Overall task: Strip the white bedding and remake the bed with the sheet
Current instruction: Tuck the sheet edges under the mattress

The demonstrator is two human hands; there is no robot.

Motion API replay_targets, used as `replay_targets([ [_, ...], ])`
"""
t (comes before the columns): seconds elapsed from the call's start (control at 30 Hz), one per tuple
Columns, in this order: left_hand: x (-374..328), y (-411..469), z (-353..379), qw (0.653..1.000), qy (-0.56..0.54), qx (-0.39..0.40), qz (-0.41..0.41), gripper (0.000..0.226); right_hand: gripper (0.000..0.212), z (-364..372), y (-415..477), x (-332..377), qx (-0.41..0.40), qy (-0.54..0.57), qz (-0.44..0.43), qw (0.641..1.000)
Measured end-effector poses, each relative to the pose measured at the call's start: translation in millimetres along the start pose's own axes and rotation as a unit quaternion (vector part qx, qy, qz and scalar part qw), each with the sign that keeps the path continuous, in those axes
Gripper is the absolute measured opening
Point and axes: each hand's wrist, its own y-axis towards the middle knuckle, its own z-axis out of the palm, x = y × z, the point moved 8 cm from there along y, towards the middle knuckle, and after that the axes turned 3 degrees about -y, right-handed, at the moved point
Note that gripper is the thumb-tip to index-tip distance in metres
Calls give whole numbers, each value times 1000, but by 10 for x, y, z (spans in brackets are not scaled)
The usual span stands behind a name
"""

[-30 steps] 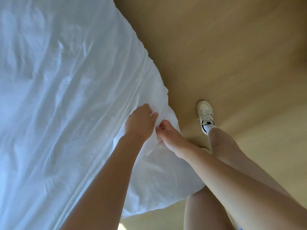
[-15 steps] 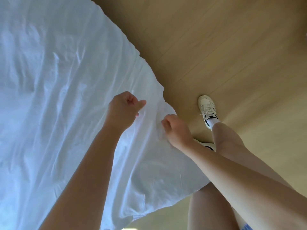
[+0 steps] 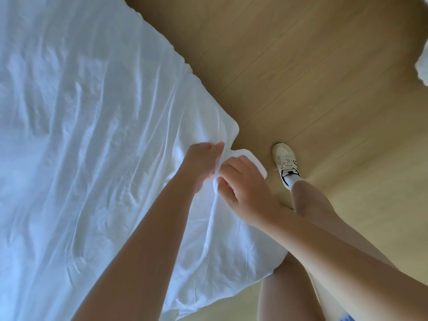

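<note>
Pale wooden floor | wrinkled white fabric sheet is pinched at its corner fold between left hand and right hand | fingers curled on it, equally near

Pale wood floor — one white sneaker

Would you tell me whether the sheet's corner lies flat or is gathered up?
Gathered up: the left hand and right hand pinch a raised fold of the sheet at the corner; the rest lies spread and wrinkled.
</note>
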Motion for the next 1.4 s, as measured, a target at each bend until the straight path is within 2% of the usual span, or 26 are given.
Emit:
replay_targets([
  [0.07, -166, -18, -90, 997, 31, -36, 66, 21, 19, 50, 5, -11, 29, 3, -2, 1000],
  [0.17, -451, -183, -379, 954, 165, -138, 208, 32, 22, 211, -75, -137, 126, 46, 31, 990],
  [0.23, -574, -324, -593, 930, 164, -188, 271, 34, 27, 360, -135, -265, 208, 144, 112, 961],
  [0.3, -568, -387, -703, 931, 110, -184, 297, 39, 52, 429, -101, -395, 228, 230, 215, 921],
  [0.37, -451, -358, -741, 947, 43, -162, 275, 38, 61, 409, 70, -567, 151, 273, 308, 899],
  [0.43, -232, -251, -754, 963, -57, -153, 213, 32, 46, 498, 206, -758, 105, 315, 415, 847],
  [0.47, -114, -188, -765, 965, -110, -161, 177, 30, 41, 616, 259, -800, 121, 352, 456, 808],
  [0.53, 59, -115, -829, 954, -152, -226, 128, 35, 45, 880, 323, -716, 215, 407, 485, 744],
  [0.63, 104, -77, -940, 937, -78, -312, 139, 40, 58, 1161, 194, -428, 359, 422, 499, 667],
  [0.7, 94, 10, -948, 946, -41, -281, 154, 42, 55, 1213, 155, -362, 373, 409, 499, 667],
  [0.77, 131, 122, -911, 968, -7, -218, 125, 44, 31, 1188, 188, -417, 320, 405, 508, 690],
  [0.83, 152, 146, -914, 976, 33, -190, 103, 35, 9, 1108, 242, -462, 241, 391, 529, 713],
  [0.9, 141, 120, -964, 964, 120, -209, 110, 27, 12, 1036, 310, -471, 175, 376, 542, 731],
  [0.97, 134, 69, -974, 947, 174, -233, 137, 51, 16, 827, 444, -486, 104, 375, 500, 773],
  [1.0, 103, 23, -959, 939, 159, -257, 162, 59, 20, 672, 480, -565, 83, 355, 471, 803],
  [1.07, 104, -47, -807, 926, 162, -280, 194, 61, 25, 331, 354, -945, 35, 278, 475, 834],
  [1.13, 333, 66, -464, 921, 293, -199, 162, 63, 24, 175, 58, -1520, 21, 145, 529, 836],
  [1.2, 793, 206, -236, 907, 396, -116, 85, 67, 16, 357, -109, -1951, 65, 74, 566, 818],
  [1.23, 967, 243, -215, 902, 412, -107, 69, 68, 18, 490, -123, -2079, 74, 68, 578, 810],
  [1.33, 1094, 260, -213, 906, 384, -149, 99, 67, 19, 830, -169, -2292, 104, 79, 591, 796],
  [1.37, 1080, 265, -183, 909, 369, -164, 103, 67, 15, 889, -227, -2317, 119, 95, 602, 784],
  [1.4, 1066, 272, -142, 912, 358, -176, 100, 65, 12, 943, -304, -2311, 136, 140, 622, 758],
])
